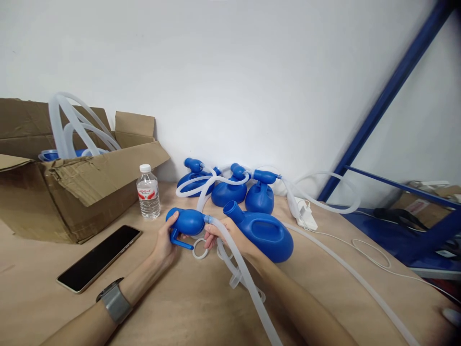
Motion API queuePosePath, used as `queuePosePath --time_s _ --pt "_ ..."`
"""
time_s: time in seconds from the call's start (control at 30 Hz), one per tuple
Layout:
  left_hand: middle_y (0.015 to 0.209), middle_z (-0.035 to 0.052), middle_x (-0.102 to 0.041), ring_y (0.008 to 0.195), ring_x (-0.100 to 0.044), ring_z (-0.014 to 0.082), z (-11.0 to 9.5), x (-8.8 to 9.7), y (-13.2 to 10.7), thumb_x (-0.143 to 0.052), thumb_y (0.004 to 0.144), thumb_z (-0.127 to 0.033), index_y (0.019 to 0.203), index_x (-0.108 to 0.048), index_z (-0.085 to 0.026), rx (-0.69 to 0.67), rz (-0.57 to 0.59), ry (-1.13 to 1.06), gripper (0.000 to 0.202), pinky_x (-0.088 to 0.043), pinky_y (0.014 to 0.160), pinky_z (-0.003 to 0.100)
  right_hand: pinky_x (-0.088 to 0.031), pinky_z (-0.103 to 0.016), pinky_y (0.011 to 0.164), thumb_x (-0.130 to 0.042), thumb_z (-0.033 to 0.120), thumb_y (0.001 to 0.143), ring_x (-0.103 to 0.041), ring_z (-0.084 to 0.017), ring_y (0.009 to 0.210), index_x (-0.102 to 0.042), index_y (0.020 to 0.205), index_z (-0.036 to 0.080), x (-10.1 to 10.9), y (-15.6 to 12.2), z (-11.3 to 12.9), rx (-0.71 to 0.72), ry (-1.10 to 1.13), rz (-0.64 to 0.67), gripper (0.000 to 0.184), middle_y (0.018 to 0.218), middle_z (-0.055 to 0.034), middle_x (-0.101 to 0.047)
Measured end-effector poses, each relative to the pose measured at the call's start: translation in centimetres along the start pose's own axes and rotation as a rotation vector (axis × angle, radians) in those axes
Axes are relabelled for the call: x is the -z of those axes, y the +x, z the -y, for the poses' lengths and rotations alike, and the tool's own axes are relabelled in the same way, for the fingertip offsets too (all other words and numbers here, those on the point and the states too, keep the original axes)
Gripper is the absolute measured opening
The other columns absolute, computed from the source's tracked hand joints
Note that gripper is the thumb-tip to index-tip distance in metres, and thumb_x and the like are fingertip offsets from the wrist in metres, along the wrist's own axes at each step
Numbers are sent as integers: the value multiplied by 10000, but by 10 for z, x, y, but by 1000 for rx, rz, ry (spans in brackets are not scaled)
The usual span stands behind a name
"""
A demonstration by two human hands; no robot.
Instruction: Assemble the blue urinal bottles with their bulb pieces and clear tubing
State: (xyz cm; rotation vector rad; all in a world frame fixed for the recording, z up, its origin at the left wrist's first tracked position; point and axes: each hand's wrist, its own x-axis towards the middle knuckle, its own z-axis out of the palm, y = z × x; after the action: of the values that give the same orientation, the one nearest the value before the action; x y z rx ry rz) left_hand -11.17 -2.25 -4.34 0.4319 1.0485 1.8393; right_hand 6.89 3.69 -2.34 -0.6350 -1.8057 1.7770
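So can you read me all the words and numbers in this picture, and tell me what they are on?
Water bottle label: red and white, but the writing is too small and blurred to read.
Pale label on the far-right cardboard box: too small to read.
Blue plastic container in the left hand: no writing shows.
Clear plastic tube in the right hand: no writing shows.
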Motion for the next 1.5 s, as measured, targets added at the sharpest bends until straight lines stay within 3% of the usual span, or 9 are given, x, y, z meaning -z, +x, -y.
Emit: queuePosePath --time_s 0.27,0.53,0.73,0.87,0.93,1.03,1.17,1.3,1.5 --pt "679 0 -659 521 -598 144 -2 1 -1 -798 737 -471 835 -635 -169 -43 38 31 357 -451 436 228 -552 -278 583 -772 656 723 -625 -139 497 -681 671 157 -18 5 -15 -3 255 -107 510 573 -39 -693" --pt "678 -9 -647 501 -589 142 -6 6 8 -803 723 -450 839 -609 -177 -84 -6 22 355 -447 416 230 -600 -372 696 -714 687 794 -697 -204 615 -689 719 188 -22 4 -18 58 79 -277 505 667 -61 -732" --pt "752 1 -657 568 -613 155 -9 9 9 -836 676 -416 894 -617 -175 -89 18 37 392 -477 414 224 -592 -461 818 -689 604 865 -724 -281 780 -711 755 224 -3 2 -8 75 -230 -164 397 764 -52 -746" --pt "771 -6 -634 615 -600 157 -10 12 10 -883 623 -488 901 -615 -185 -130 92 109 491 -504 460 228 -583 -453 904 -856 427 743 -726 -295 976 -722 1101 249 16 -2 3 110 -252 -8 421 977 -37 -766" --pt "799 -3 -628 680 -604 160 -8 16 12 -900 618 -489 916 -625 -188 -181 149 163 505 -537 547 233 -593 -423 895 -828 383 775 -732 -266 1007 -642 1284 240 23 -5 10 39 -35 -55 561 1044 -59 -767" --pt "841 2 -621 765 -598 164 -5 21 14 -887 674 -466 964 -638 -196 -314 222 259 468 -545 684 235 -608 -365 844 -669 427 933 -740 -222 967 -639 1290 197 26 -10 23 -86 173 -103 426 1092 -106 -755" --pt "880 -7 -601 774 -575 157 -3 26 13 -824 759 -475 1035 -626 -222 -485 157 391 423 -507 702 231 -623 -288 752 -715 439 933 -722 -159 802 -666 1185 193 16 -17 35 -209 119 31 356 981 -48 -715" --pt "878 -5 -602 741 -594 175 -5 25 9 -732 824 -526 1078 -598 -226 -514 166 492 415 -509 663 269 -554 -209 539 -680 379 954 -586 -101 590 -615 1173 207 6 -18 38 -238 86 -41 285 748 34 -595" --pt "1313 102 -607 1093 -632 273 -7 23 0 -688 858 -496 1379 -519 -224 -861 100 776 611 -542 899 382 -310 -159 410 -618 331 926 -564 -107 606 -584 1121 219 12 -18 38 -206 11 -17 227 806 -3 -676"
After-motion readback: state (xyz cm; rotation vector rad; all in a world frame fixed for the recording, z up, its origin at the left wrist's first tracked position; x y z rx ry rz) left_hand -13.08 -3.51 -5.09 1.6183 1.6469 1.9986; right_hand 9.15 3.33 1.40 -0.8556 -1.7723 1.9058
